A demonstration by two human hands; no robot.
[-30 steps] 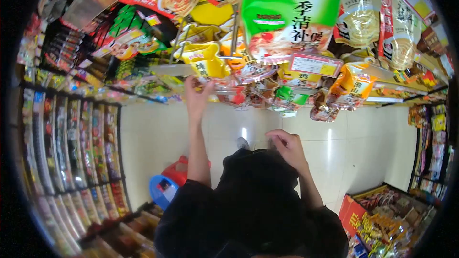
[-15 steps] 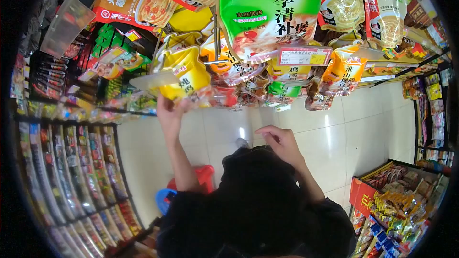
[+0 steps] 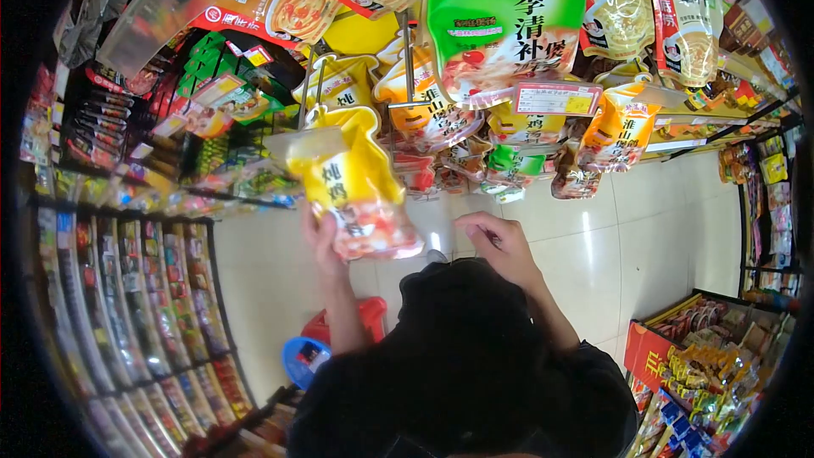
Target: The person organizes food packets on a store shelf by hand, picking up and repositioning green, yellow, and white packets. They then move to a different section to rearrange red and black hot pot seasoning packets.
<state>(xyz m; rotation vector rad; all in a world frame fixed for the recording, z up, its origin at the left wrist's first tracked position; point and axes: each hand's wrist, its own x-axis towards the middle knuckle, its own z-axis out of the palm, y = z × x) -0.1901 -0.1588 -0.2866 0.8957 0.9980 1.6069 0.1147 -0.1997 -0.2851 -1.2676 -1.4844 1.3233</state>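
Observation:
My left hand [image 3: 324, 242] is closed on the lower left edge of a yellow soup-mix pouch [image 3: 360, 191]. The pouch hangs at the front of a rack hook and its printed bottom tilts out toward me. A blurred clear tag holder [image 3: 303, 144] overlaps its upper left part. Behind it hangs another yellow pouch [image 3: 346, 76]. In front of my body, my right hand [image 3: 500, 246] hovers over the floor with its fingers curled in, and nothing shows in them. Several more pouches hang beyond it, among them an orange-topped pouch [image 3: 619, 127].
A large green pouch [image 3: 504, 25] hangs high in the middle, above a price tag [image 3: 555, 100]. Snack shelves [image 3: 153, 288] line the left side. On the floor stand a red basket [image 3: 370, 315] and a blue round container [image 3: 301, 360]. A display bin [image 3: 704, 348] is at the right.
The yellow pouch's lower end has swung out toward me and down, with my left hand moving along. My right hand stays nearly in place. The view has shifted slightly.

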